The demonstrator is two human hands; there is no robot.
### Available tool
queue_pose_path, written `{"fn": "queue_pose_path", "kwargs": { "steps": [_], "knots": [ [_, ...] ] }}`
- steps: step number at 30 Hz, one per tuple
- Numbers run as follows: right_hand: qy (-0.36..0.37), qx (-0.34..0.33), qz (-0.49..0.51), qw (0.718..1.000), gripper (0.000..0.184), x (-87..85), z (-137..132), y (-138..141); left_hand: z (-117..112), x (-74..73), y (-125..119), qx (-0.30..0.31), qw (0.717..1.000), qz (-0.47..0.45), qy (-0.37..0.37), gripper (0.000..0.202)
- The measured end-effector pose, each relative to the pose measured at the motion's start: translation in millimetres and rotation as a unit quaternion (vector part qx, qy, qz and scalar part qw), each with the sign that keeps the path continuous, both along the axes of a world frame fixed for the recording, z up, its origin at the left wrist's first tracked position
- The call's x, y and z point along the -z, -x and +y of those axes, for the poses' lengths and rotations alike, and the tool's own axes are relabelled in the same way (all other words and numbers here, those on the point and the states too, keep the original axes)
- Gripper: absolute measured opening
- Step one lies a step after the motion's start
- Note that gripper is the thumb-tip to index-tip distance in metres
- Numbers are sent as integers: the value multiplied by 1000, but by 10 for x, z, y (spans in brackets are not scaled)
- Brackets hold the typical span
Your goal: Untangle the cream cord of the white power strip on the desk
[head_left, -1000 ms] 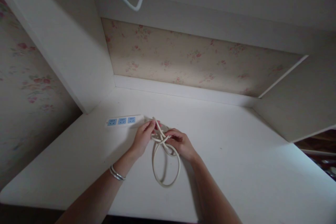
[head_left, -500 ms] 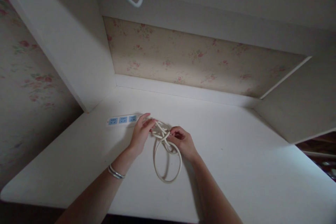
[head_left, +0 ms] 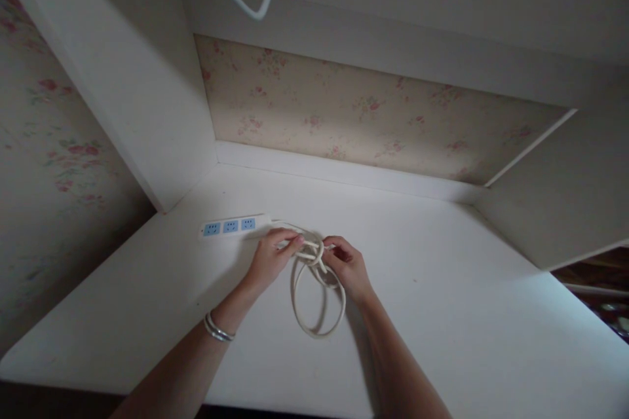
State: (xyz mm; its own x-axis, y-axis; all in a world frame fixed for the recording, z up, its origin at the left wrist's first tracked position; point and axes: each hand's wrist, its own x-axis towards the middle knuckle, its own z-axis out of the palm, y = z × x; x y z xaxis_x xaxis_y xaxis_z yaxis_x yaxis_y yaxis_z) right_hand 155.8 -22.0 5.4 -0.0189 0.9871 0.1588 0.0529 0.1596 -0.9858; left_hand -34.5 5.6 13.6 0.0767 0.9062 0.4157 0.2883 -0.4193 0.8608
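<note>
A white power strip (head_left: 230, 226) with three blue socket panels lies on the white desktop, left of my hands. Its cream power cord (head_left: 318, 336) leaves the right end and runs into a tangle of loops between my hands. My left hand (head_left: 273, 254) pinches the cord on the left side of the tangle, thumb against fingers. On the right side, the curled fingers of my right hand (head_left: 346, 266) grip the cord too. A large loop hangs below the crossing toward the front edge. The cord's plug cannot be made out.
White side panels (head_left: 142, 78) and a white shelf (head_left: 393, 33) enclose the desktop (head_left: 442, 314). Behind it is floral wallpaper (head_left: 344, 108) above a low white ledge (head_left: 344, 169). A pale bent rod or wire (head_left: 260, 13) hangs down at the top.
My left hand has moved right and slightly down, off the power strip's end, and has closed on the cord nearer my right hand. The crossing loops have drawn closer together.
</note>
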Motion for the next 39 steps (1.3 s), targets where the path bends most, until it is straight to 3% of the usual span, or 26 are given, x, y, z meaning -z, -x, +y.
{"fn": "queue_pose_path", "kwargs": {
  "steps": [6, 10, 13, 15, 19, 22, 29, 34, 39],
  "knots": [
    [-110, 7, -89, 990, 15, -45, -14, -8, -69, -47, -33, 86, 992, -7, 92, 17],
    [-153, 19, -159, 975, 18, -31, -30, 2, -83, -41, -61, 103, 989, -6, 102, 19],
    [-177, 22, -193, 965, 16, -36, -54, 35, -108, -57, -79, 81, 992, 10, 97, 28],
    [-191, 14, -217, 957, 14, -57, -78, 69, -141, -77, -89, 60, 995, 36, 67, 33],
    [-204, 7, -238, 949, 13, -116, -116, 113, -215, -104, -107, 26, 989, 137, -53, 24],
    [-191, 11, -234, 953, 14, -153, -119, 107, -239, -96, -118, 10, 983, 157, -93, 18],
    [-135, 40, -165, 976, 14, -125, -66, 65, -211, -85, -125, -40, 990, 108, -83, 11],
    [-51, 34, -19, 998, 19, -33, -15, 22, -147, -50, -94, -93, 991, 84, -56, 14],
    [4, 27, 131, 991, 22, 20, 61, 2, -61, 28, -47, -110, 990, 86, -19, 17]
  ]
}}
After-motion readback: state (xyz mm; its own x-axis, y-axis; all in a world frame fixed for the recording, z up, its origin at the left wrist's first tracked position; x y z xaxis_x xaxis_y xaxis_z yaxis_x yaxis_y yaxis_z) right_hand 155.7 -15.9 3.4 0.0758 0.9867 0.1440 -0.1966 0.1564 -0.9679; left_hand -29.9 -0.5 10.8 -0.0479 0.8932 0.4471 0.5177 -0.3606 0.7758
